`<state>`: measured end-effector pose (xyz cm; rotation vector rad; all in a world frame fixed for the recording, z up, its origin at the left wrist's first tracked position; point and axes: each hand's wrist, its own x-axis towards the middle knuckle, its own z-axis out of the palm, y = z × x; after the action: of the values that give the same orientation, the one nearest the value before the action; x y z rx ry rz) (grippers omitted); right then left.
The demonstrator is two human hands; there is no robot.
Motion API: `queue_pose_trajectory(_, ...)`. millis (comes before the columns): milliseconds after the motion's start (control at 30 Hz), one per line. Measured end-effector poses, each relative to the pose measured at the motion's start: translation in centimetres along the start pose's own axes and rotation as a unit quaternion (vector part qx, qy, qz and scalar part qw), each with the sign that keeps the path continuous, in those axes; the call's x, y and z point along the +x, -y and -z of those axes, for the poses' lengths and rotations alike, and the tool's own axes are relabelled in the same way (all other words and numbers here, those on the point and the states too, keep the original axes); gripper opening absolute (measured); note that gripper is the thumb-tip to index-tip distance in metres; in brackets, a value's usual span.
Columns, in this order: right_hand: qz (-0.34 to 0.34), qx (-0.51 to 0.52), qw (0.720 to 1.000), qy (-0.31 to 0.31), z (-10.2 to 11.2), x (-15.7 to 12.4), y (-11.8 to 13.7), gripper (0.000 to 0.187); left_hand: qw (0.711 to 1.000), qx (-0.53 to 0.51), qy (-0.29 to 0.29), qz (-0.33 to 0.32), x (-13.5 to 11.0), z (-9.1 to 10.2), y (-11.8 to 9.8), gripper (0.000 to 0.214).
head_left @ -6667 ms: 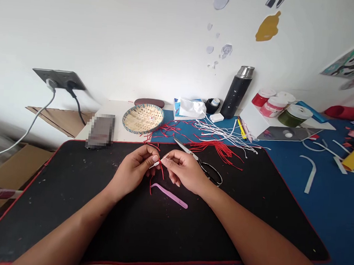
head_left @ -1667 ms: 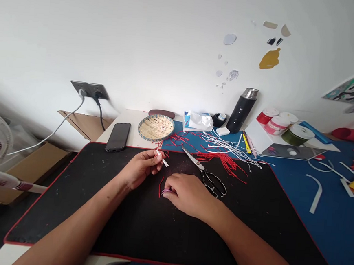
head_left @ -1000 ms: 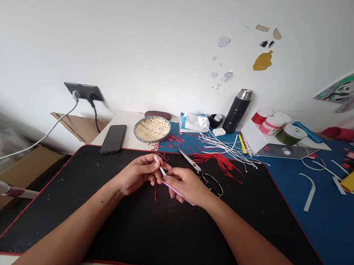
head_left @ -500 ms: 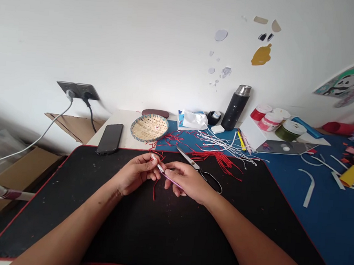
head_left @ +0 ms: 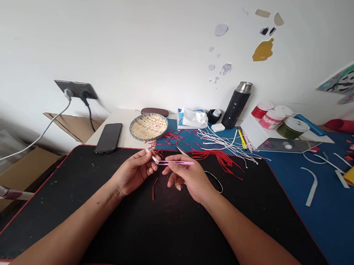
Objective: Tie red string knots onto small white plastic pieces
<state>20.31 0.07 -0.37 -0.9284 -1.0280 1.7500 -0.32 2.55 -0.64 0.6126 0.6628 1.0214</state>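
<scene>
Both hands are raised just above the black desk mat point(head_left: 67, 205), near its far edge. The left hand point(head_left: 132, 172) has thumb and forefinger pinched together on a short white strip point(head_left: 154, 159). The strip lies on a diagonal, its upper end toward the far left and its lower end toward the right hand. The right hand point(head_left: 190, 177) grips a pair of pink tweezers point(head_left: 177, 162) between thumb and forefinger, with the remaining fingers loosely curled below. The tweezers' long axis runs almost level from side to side across the view. Their tips point left and meet the lower end of the strip, and the rear end projects to the right past the fingers. Whether the tips actually clamp the strip cannot be told. A short piece of red cord point(head_left: 153, 188) lies on the mat directly below the two hands. A pair of scissors point(head_left: 216, 181) lies behind the right hand, partly hidden by it. Further back are a bundle of red cords point(head_left: 221, 157), a woven basket point(head_left: 148, 126) and a phone point(head_left: 108, 137).
</scene>
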Motion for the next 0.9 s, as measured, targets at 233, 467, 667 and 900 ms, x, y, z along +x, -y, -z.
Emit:
queue_pose_trajectory(233,0.041,-0.184,0.982,-0.029,0.5,0.1,-0.5,0.027,0.999,0.027,-0.021,-0.007,0.1,0.2,0.0,0.027)
queue_pose_trajectory(467,0.090,-0.572,0.815,0.025,-0.3,-1.5,0.8,0.010,0.999,0.016,-0.041,-0.010,0.1,0.2,-0.3,0.029)
queue_pose_trajectory(667,0.074,-0.654,0.753,0.017,-0.6,-1.6,1.0,0.018,0.999,0.037,-0.038,0.013,0.1,0.0,0.1,0.037)
queue_pose_trajectory(900,0.079,-0.669,0.739,0.012,-0.5,-1.5,0.6,0.016,0.996,0.075,-0.049,0.025,0.0,-0.3,0.2,0.042)
